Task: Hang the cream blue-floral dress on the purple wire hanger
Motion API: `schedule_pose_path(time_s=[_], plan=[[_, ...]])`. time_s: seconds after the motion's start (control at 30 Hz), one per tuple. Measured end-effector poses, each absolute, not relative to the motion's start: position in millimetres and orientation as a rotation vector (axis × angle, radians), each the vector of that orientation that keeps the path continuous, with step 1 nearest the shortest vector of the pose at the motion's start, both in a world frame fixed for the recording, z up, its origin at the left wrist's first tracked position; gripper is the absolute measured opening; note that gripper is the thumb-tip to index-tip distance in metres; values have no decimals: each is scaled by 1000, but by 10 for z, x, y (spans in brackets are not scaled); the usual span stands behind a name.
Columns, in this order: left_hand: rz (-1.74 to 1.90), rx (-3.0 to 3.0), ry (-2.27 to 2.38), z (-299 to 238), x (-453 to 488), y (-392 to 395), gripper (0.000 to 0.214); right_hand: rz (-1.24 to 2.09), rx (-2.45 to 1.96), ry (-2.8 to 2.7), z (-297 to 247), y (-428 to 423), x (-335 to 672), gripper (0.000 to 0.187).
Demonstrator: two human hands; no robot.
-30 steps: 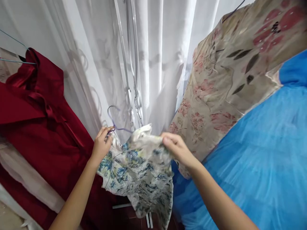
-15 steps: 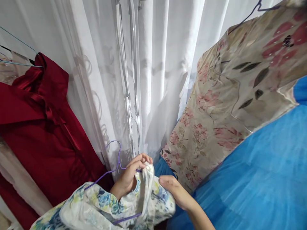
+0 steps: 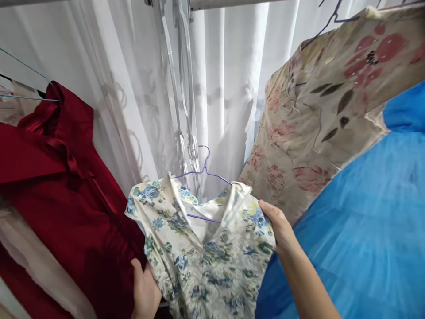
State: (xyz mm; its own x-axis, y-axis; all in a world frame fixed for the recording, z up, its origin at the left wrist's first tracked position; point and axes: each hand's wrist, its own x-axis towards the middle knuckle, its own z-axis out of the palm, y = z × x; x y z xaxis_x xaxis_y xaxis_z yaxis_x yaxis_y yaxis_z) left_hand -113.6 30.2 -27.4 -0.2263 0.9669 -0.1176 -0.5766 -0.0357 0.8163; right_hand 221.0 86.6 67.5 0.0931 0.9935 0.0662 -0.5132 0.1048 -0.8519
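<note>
A white dress with blue, green and yellow flowers hangs on a purple wire hanger, its V-neck facing me. The hanger's hook points up and its shoulders sit inside the neckline; the dress's lower part is out of view. My right hand grips the dress at its right shoulder edge, thumb in front. At the dress's left side, lower down, is my left hand, its thumb stretched up and away from the cloth. The other fingers of that hand are mostly hidden beside or behind the dress.
A dark red dress hangs at the left. On the right hang a beige floral dress and a bright blue skirt. White curtains form the back, with silvery hangers hanging from a metal rail.
The floral dress, bunched around my left hand before, now hangs spread upright on its hanger. My left hand has come out of the neckline and moved down left; my right hand has risen right.
</note>
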Motion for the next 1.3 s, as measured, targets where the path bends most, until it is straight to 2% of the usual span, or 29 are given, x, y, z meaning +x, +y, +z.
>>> schedule_pose_path(time_s=[0.13,0.23,0.53,0.67,0.8,0.87,0.97,1.03,1.1,1.2,1.3], plan=[[1590,569,1290,-698,-1352,125,73,1318,-805,-835,642,781,2013,30],[1546,671,1363,-836,-1310,73,68,1233,-808,-788,534,703,2021,30],[1565,803,1220,-436,-1169,-69,64,957,-810,-725,756,667,2118,26],[1592,753,1201,-407,-1170,-75,63,1016,-862,-845,830,599,1945,28],[1544,676,1223,-582,-1210,-190,59,1061,-963,-952,655,444,1899,37],[1531,653,1234,-683,-1241,-284,59,848,-1015,-980,493,354,1911,40],[1512,665,1329,-793,-1271,-396,58,304,-1129,-874,183,208,1838,44],[1488,675,1412,-824,-1253,-431,57,186,-1179,-840,-34,111,1672,35],[1482,672,1444,-815,-1197,-447,57,522,-1176,-1148,-210,34,1422,25],[1499,679,1404,-765,-1083,-468,59,1040,-1112,-1562,-346,5,1015,23],[1502,684,1415,-759,-1028,-496,57,1134,-1076,-1601,-369,91,748,27]])
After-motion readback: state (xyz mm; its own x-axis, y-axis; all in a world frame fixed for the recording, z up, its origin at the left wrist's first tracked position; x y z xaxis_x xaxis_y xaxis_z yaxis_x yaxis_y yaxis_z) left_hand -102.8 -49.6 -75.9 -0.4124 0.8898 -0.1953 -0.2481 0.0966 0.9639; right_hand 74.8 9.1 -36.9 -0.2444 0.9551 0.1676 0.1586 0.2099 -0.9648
